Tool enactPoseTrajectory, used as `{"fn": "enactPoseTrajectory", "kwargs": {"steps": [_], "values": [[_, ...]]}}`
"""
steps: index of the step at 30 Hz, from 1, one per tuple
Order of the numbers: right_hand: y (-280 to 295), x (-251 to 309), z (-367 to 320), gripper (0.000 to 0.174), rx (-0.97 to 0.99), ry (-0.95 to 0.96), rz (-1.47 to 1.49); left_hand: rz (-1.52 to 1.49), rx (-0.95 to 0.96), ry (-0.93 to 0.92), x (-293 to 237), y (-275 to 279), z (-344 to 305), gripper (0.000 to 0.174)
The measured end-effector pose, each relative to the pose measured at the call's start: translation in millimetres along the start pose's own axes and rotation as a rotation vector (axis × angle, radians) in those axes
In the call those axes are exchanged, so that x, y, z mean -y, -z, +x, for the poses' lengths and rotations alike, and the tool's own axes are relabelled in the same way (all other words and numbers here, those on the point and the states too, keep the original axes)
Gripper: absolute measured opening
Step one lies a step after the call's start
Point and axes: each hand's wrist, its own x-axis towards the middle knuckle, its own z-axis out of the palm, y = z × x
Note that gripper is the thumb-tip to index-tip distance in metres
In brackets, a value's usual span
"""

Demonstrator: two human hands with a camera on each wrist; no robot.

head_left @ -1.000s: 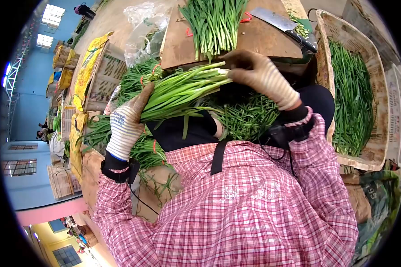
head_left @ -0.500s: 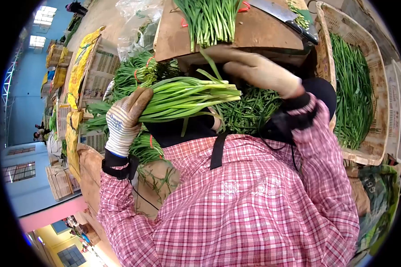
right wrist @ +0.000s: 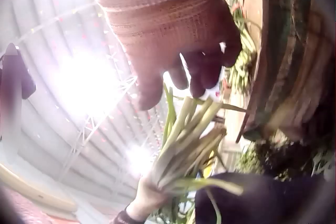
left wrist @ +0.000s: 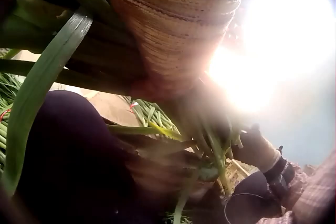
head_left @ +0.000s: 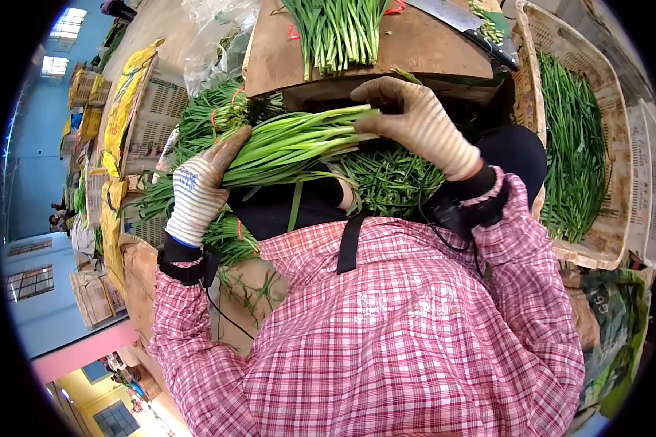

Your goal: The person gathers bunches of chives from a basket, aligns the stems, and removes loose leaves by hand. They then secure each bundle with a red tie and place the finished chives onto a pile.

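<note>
My gloved left hand [head_left: 202, 188] grips a loose bunch of garlic chives [head_left: 288, 149] around its leafy part, above my lap. The pale stem ends point right, and leaves trail out behind the hand. Right at the stem ends is my gloved right hand [head_left: 426, 131], thumb and fingers spread apart. In the right wrist view its fingers [right wrist: 202, 77] hover just over the cut ends of the chives [right wrist: 186, 134], with a gap between thumb and fingers. In the left wrist view, the left glove [left wrist: 173, 29] covers much of the bunch, and one long leaf [left wrist: 39, 92] hangs down.
A wooden board [head_left: 423, 51] ahead carries a red-banded chive bundle [head_left: 335, 36] and a cleaver [head_left: 452, 18]. Banded bundles [head_left: 204, 116] lie at left. Loose leaves [head_left: 393, 182] are heaped below the hands. A crate [head_left: 612, 244] of chives stands at right.
The right hand swept across the stem ends, blurred half a second ago, and is back at them with thumb and fingers apart. A leaf sticking up from the bunch then no longer shows. The left hand keeps its grip.
</note>
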Motion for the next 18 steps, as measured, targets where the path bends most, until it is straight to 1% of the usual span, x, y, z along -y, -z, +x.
{"fn": "enactPoseTrajectory", "kwargs": {"steps": [1, 4, 6, 7, 9, 10, 11, 13, 14, 15, 16, 17, 18], "values": [[-3.7, 3.6, 0.3, 0.029, -0.072, -0.056, 0.047, 0.000, 0.000, -0.001, -0.3, -0.9, 1.2, 0.083], [1.7, 3.1, -0.3, 0.024, -0.092, -0.081, 0.008, -0.018, -0.009, -0.020, 0.6, -1.0, 1.2, 0.082], [16.2, -10.8, -1.7, 0.019, -0.165, -0.036, -0.251, 0.002, 0.056, -0.009, 2.0, -1.7, -1.2, 0.081], [28.4, -22.2, 0.1, 0.018, -0.211, -0.016, -0.384, 0.002, 0.055, -0.009, 3.1, -1.8, -3.7, 0.081], [52.9, -28.9, 4.7, 0.016, -0.157, -0.127, -1.048, -0.021, 0.100, 0.100, 5.9, -1.3, -10.3, 0.081], [54.9, -28.2, 5.7, 0.016, -0.125, -0.102, -1.064, -0.016, 0.094, 0.095, 7.6, -1.0, -8.8, 0.081], [49.9, -29.1, 5.3, 0.014, -0.119, -0.034, -1.060, -0.049, 0.079, 0.089, 8.4, -2.3, -7.3, 0.081], [35.9, -29.1, 8.7, 0.017, -0.117, -0.088, -1.412, -0.076, 0.063, 0.095, 7.6, -1.8, -10.5, 0.081], [37.8, -28.7, 12.7, 0.018, -0.015, -0.293, -1.472, -0.066, 0.034, 0.066, 7.7, 0.4, -10.1, 0.080], [39.7, -28.0, 12.7, 0.016, -0.031, -0.357, -1.466, -0.058, 0.001, 0.035, 6.9, 2.1, -8.4, 0.079], [34.3, -23.6, 3.4, 0.015, -0.197, -0.123, -1.415, -0.084, -0.006, 0.098, 2.4, 4.4, -7.6, 0.077], [30.6, -12.3, -0.1, 0.013, -0.206, 0.002, -1.113, 0.031, -0.060, 0.026, 2.5, 1.1, -7.4, 0.077], [23.7, -18.1, 2.6, 0.012, -0.195, 0.204, -0.573, 0.060, -0.126, -0.032, 0.6, -2.5, -3.0, 0.079]]}}
